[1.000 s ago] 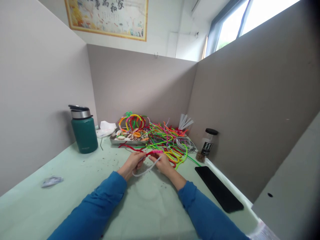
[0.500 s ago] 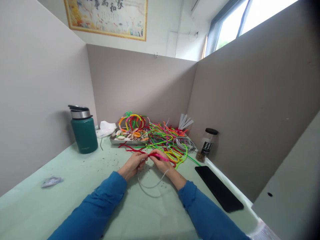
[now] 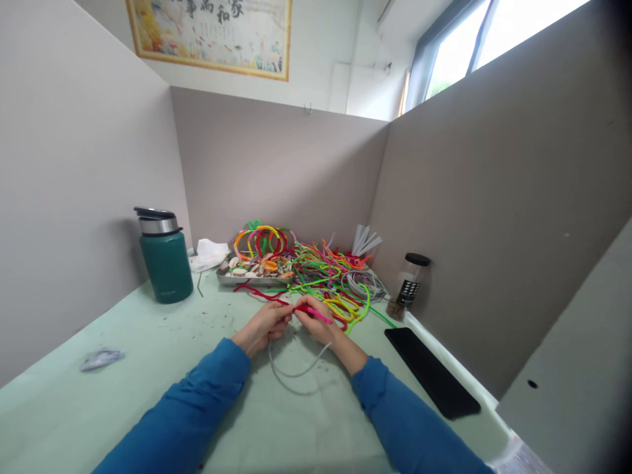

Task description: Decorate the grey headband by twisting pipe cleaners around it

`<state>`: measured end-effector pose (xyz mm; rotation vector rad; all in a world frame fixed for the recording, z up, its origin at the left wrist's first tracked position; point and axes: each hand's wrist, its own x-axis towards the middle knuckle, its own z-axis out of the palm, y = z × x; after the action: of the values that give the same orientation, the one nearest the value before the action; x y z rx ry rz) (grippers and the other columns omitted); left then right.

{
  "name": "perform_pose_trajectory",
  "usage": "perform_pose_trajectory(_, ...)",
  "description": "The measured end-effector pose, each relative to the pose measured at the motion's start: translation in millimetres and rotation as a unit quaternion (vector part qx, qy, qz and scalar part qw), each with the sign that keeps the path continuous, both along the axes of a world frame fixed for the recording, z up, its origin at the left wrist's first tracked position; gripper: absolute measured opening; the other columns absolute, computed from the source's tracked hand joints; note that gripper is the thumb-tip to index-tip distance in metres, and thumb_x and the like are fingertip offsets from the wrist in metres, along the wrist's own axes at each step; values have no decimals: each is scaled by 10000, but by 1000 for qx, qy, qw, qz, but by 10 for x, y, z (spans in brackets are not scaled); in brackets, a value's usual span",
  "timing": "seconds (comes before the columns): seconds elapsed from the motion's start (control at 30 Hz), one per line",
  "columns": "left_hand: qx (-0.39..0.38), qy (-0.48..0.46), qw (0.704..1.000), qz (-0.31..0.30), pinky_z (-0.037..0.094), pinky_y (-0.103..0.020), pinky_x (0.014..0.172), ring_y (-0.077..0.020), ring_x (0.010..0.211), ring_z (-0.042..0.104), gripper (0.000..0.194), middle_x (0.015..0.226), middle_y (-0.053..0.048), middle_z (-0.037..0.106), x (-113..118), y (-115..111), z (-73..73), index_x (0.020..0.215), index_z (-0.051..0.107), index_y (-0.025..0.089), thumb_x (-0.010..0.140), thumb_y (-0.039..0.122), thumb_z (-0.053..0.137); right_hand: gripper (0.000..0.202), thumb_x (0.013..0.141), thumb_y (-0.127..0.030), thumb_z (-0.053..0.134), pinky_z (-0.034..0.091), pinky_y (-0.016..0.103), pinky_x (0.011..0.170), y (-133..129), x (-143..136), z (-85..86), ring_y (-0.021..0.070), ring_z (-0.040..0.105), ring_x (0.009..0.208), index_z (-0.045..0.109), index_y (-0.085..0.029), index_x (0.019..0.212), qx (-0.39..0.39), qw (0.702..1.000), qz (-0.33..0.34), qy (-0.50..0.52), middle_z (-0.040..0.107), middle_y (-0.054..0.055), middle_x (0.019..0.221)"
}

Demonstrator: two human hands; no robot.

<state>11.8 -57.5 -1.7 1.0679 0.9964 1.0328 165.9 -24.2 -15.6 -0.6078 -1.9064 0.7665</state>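
Note:
My left hand (image 3: 266, 324) and my right hand (image 3: 316, 320) meet over the middle of the table, fingertips nearly touching. Both pinch a red pipe cleaner (image 3: 264, 295), whose free end runs out to the upper left. A pink piece (image 3: 320, 315) lies across the fingers of my right hand. Below the hands hangs a loop of thin grey cord (image 3: 296, 376), reaching from my left fingers toward my right wrist. Where the cord and the red strand meet is hidden by my fingers.
Behind the hands lie a metal tray (image 3: 254, 281) of small pieces and a heap of coloured pipe cleaners (image 3: 323, 266). A green bottle (image 3: 166, 263) stands left; a clear jar (image 3: 409, 289) and a black flat object (image 3: 432, 372) are right. Grey partitions enclose the table.
The grey cord loop has shifted slightly left and down. The pink piece has tilted a little lower over my right hand. Both hands stay almost in place.

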Motion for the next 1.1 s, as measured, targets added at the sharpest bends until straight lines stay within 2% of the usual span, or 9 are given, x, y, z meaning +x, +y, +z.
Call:
perform_pose_trajectory(0.17, -5, -17, 1000, -2, 30, -200, 343, 1, 312, 167, 320, 465, 94, 297, 2, -7, 23, 593, 385, 172, 705, 342, 632, 57, 758, -223, 547, 379, 214, 548, 24, -16, -27, 109, 477, 591, 563, -181, 792, -20, 1000, 2, 12, 523, -19, 667)
perform_pose_trajectory(0.43, -4, -54, 998, 28, 25, -197, 345, -11, 322, 134, 340, 448, 112, 240, -25, -13, 68, 618, 344, 192, 694, 336, 641, 158, 776, -295, 579, 349, 199, 457, 41, 8, -26, 84, 433, 497, 560, -187, 888, -103, 991, 54, 64, 489, -32, 623)
perform_pose_trajectory(0.57, -8, -75, 994, 73, 40, -193, 342, -12, 319, 137, 286, 437, 110, 259, -79, 17, 74, 616, 365, 186, 701, 305, 610, 225, 717, -309, 646, 361, 191, 450, 99, -1, -73, 76, 440, 498, 565, -190, 890, -135, 986, 41, 90, 516, -25, 663)
perform_pose_trajectory(0.7, -19, -100, 986, 131, 38, -190, 338, -13, 308, 143, 253, 426, 109, 259, -131, 63, 68, 602, 354, 189, 700, 270, 573, 271, 691, -315, 666, 337, 191, 425, 139, -16, -93, 71, 415, 451, 587, -185, 915, -160, 982, 22, 103, 499, -43, 594)
perform_pose_trajectory(0.8, -24, -110, 980, 161, 43, -186, 332, -13, 302, 147, 228, 424, 110, 257, -151, 88, 62, 607, 363, 188, 698, 248, 563, 251, 726, -336, 631, 332, 199, 425, 131, 3, -66, 77, 420, 441, 622, -169, 913, -149, 983, 7, 107, 514, -34, 570)
perform_pose_trajectory(0.93, -43, -121, 975, 184, 55, -173, 322, -8, 295, 165, 222, 435, 104, 274, -163, 104, 53, 607, 361, 184, 711, 224, 552, 270, 800, -381, 543, 335, 208, 439, 91, 45, -13, 84, 433, 440, 667, -146, 750, -94, 993, -35, 68, 543, -6, 542)
perform_pose_trajectory(1.1, -74, -139, 974, 165, 55, -156, 310, -5, 286, 167, 205, 436, 101, 283, -180, 101, 70, 623, 366, 179, 765, 202, 513, 310, 834, -384, 493, 378, 211, 457, 70, 52, 14, 79, 459, 453, 672, -158, 950, -74, 992, -47, 86, 641, 28, 725)
